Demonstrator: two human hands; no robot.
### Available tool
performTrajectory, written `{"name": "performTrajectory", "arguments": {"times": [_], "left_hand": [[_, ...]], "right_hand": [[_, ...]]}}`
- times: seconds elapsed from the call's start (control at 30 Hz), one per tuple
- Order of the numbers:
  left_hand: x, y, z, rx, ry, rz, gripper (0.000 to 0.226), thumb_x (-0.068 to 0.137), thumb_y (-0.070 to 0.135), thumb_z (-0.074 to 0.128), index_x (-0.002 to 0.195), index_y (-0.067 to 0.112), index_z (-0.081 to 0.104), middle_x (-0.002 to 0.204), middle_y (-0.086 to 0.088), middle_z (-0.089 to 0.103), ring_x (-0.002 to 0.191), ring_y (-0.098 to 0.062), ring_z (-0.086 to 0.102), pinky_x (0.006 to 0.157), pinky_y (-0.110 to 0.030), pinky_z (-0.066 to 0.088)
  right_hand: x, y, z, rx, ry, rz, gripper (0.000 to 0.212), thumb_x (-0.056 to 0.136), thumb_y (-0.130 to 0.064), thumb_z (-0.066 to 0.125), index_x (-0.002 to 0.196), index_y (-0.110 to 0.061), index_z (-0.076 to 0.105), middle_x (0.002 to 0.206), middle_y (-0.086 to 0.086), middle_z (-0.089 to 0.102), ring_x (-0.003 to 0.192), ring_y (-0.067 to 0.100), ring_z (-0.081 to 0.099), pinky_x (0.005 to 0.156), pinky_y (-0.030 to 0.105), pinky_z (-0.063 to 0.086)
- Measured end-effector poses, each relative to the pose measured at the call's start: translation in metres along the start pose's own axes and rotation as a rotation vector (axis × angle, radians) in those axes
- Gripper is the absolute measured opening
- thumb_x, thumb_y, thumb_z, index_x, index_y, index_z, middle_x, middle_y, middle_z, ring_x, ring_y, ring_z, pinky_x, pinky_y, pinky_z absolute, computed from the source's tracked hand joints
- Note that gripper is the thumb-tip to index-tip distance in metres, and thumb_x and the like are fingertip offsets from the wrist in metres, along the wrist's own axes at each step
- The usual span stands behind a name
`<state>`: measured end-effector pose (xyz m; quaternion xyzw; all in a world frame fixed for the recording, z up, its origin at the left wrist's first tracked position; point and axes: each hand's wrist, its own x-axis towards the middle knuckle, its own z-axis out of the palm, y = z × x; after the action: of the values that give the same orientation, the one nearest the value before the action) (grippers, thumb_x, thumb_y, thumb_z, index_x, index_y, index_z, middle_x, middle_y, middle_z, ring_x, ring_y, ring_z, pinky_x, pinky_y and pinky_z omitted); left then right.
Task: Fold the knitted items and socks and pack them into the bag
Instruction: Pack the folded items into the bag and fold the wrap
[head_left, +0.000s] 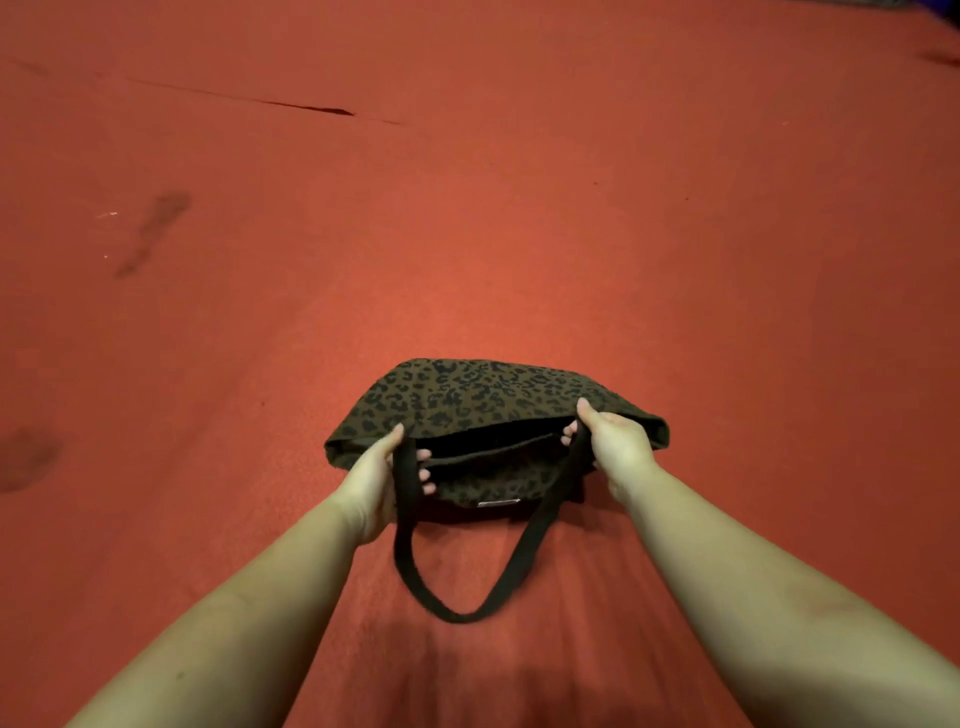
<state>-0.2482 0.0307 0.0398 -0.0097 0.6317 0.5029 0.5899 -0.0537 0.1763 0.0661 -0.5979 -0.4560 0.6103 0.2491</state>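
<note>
A brown leopard-print bag lies on the red cloth surface in the lower middle, with its mouth facing me. My left hand grips the left side of the bag's rim, fingers curled inside the opening. On the right side of the rim, my right hand holds the edge with its thumb on top. Together they hold the mouth apart, showing a dark inside. One black strap loops toward me on the cloth. No knitted items or socks are in view.
The red cloth covers the whole view. A long crease runs across the far left, and dark stains mark the left side.
</note>
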Motion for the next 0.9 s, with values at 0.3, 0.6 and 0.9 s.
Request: {"name": "performTrajectory", "arguments": {"times": [0.3,0.6,0.9], "left_hand": [[-0.004,0.042,0.003,0.185,0.074,0.086,0.036,0.098,0.038,0.046,0.090,0.008,0.064,0.074,-0.004,0.061,0.072,-0.019,0.059,0.091,-0.038,0.046],[-0.023,0.076,0.016,0.219,0.085,0.351,0.037,0.097,0.032,0.050,0.072,0.009,0.063,0.056,-0.005,0.061,0.056,-0.015,0.057,0.059,-0.024,0.046],[-0.068,0.109,0.089,0.328,-0.007,0.535,0.039,0.095,0.035,0.054,0.069,0.009,0.066,0.054,-0.002,0.059,0.053,-0.015,0.055,0.058,-0.023,0.045]], "right_hand": [[-0.020,-0.030,-0.001,-0.060,0.021,-0.017,0.039,0.098,-0.028,0.047,0.066,-0.009,0.055,0.067,0.005,0.056,0.058,0.016,0.054,0.048,0.019,0.043],[-0.038,-0.068,-0.004,-0.005,0.139,-0.038,0.038,0.098,-0.025,0.048,0.065,-0.008,0.055,0.064,0.005,0.055,0.042,0.009,0.049,0.043,0.014,0.042],[-0.067,-0.100,-0.072,0.171,0.380,-0.121,0.031,0.088,-0.010,0.049,0.058,-0.006,0.056,0.057,0.005,0.057,0.045,0.015,0.046,0.047,0.020,0.040]]}}
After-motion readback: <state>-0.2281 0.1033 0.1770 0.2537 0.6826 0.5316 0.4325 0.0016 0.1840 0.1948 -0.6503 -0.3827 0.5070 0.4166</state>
